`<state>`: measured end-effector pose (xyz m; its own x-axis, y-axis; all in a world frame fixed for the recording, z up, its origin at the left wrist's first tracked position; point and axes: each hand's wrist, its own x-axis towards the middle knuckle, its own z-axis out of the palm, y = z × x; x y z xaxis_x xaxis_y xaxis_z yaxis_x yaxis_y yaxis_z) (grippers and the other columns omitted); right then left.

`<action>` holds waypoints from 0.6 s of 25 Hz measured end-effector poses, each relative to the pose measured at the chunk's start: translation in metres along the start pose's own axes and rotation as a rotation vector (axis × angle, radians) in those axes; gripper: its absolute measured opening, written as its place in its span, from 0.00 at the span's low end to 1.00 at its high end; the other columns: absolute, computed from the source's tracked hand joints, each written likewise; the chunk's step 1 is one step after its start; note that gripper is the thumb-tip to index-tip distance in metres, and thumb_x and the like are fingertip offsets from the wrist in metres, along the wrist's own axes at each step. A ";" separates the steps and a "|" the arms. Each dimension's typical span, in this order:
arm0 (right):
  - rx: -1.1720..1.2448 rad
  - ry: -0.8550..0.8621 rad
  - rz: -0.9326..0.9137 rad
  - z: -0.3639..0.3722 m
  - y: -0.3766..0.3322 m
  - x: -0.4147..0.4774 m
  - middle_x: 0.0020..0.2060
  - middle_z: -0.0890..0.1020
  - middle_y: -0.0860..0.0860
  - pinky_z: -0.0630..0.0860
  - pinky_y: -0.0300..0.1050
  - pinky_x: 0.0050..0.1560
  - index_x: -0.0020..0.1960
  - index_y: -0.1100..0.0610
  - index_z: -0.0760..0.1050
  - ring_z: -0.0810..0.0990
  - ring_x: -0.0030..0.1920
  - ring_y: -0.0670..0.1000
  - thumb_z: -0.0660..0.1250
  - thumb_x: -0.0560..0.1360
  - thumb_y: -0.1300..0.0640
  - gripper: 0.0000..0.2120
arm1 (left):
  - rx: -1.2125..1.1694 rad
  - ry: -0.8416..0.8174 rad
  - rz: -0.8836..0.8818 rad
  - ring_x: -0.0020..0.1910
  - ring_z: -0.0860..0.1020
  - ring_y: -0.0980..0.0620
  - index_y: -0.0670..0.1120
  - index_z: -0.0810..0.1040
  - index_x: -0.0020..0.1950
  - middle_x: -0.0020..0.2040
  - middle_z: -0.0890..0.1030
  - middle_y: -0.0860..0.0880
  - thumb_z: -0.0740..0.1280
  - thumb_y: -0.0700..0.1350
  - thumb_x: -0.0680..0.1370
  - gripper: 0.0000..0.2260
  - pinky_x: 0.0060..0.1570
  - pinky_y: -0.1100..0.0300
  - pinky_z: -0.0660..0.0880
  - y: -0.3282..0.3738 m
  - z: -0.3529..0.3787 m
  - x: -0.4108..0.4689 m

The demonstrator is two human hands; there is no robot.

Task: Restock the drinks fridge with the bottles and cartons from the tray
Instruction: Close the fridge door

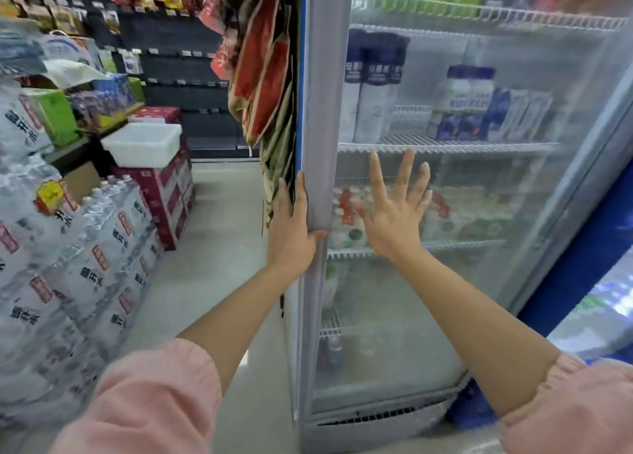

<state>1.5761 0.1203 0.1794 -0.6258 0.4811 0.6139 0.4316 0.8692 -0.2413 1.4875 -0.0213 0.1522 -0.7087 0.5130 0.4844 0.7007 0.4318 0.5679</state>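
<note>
Your left hand point(291, 227) wraps the grey door edge point(320, 166) of the drinks fridge point(479, 282) at frame centre; your right hand point(394, 214) lies flat on the fogged glass, fingers spread — holding nothing. The white tray point(144, 143) sits left of centre on red cartons point(168, 197).

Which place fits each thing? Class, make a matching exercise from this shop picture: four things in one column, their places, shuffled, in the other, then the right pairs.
Things
1. left hand
2. right hand
3. white tub
4. water bottle packs

Places
A. on the red cartons
B. stacked on the floor at far left
C. fingers spread against the glass door
D. gripping the fridge door's left edge

Pairs: 1-D, 2-C, 3-A, 4-B
</note>
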 end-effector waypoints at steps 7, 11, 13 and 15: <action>0.007 0.214 -0.031 0.007 0.002 -0.008 0.75 0.57 0.62 0.61 0.68 0.67 0.75 0.50 0.59 0.57 0.73 0.68 0.63 0.75 0.51 0.30 | -0.322 0.041 -0.115 0.67 0.71 0.52 0.52 0.57 0.75 0.72 0.70 0.51 0.72 0.44 0.72 0.36 0.66 0.53 0.70 -0.011 0.008 -0.003; 0.273 0.237 -0.065 0.046 0.022 -0.085 0.55 0.79 0.60 0.75 0.53 0.47 0.59 0.63 0.74 0.78 0.51 0.59 0.60 0.76 0.59 0.14 | -0.386 0.092 -0.223 0.43 0.76 0.64 0.48 0.74 0.61 0.49 0.79 0.55 0.68 0.44 0.75 0.14 0.45 0.69 0.73 -0.044 0.039 -0.075; 0.352 -0.059 0.057 0.083 0.043 -0.153 0.48 0.81 0.59 0.73 0.51 0.42 0.55 0.62 0.75 0.79 0.45 0.60 0.59 0.77 0.59 0.10 | -0.394 -0.026 -0.369 0.39 0.78 0.58 0.51 0.75 0.55 0.41 0.78 0.55 0.66 0.43 0.76 0.09 0.43 0.65 0.75 -0.085 0.076 -0.141; 0.292 -0.421 0.257 0.129 0.070 -0.227 0.46 0.82 0.59 0.74 0.52 0.44 0.55 0.59 0.74 0.79 0.46 0.63 0.59 0.78 0.57 0.10 | -0.336 -0.158 -0.566 0.41 0.80 0.48 0.51 0.76 0.54 0.40 0.79 0.51 0.66 0.44 0.75 0.08 0.46 0.55 0.76 -0.135 0.118 -0.218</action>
<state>1.6649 0.0869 -0.0740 -0.7552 0.6329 0.1705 0.4437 0.6851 -0.5778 1.5571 -0.1038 -0.1080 -0.9204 0.3891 -0.0378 0.1429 0.4249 0.8939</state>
